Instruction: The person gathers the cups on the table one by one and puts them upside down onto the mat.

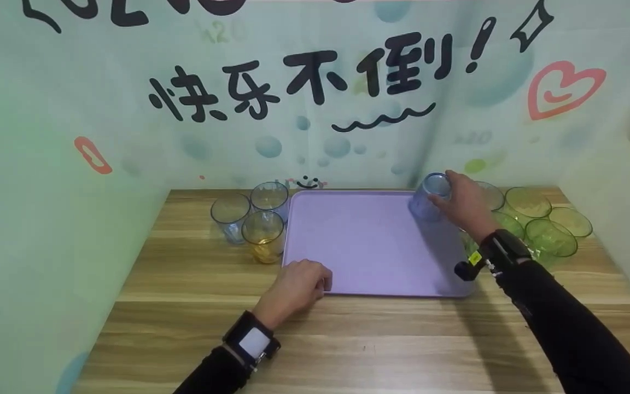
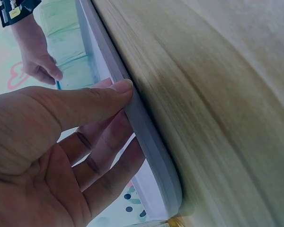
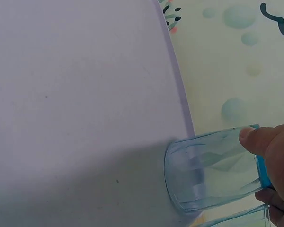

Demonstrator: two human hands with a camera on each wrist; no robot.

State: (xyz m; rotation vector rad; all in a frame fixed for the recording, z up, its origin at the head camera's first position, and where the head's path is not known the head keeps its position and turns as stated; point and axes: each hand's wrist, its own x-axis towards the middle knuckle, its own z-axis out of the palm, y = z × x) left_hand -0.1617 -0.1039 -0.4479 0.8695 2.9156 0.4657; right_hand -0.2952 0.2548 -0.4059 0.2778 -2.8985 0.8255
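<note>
A lilac tray (image 1: 359, 241) lies on the wooden table. My left hand (image 1: 299, 282) holds its front rim near the left corner; in the left wrist view the thumb (image 2: 120, 87) presses the outer side and the fingers reach over inside. At the far right corner, my right hand (image 1: 465, 205) grips a clear blue glass (image 1: 429, 200) by its base. This glass is upside down, its rim at the tray surface in the right wrist view, where the thumb (image 3: 248, 134) lies against the base end.
Left of the tray stand two blue glasses (image 1: 231, 216) and an amber-bottomed glass (image 1: 263, 241), mouths up. Several green glasses (image 1: 551, 239) cluster to the right, partly behind my right hand, beside a bluish glass (image 1: 491, 195). A printed cloth (image 1: 304, 153) hangs behind.
</note>
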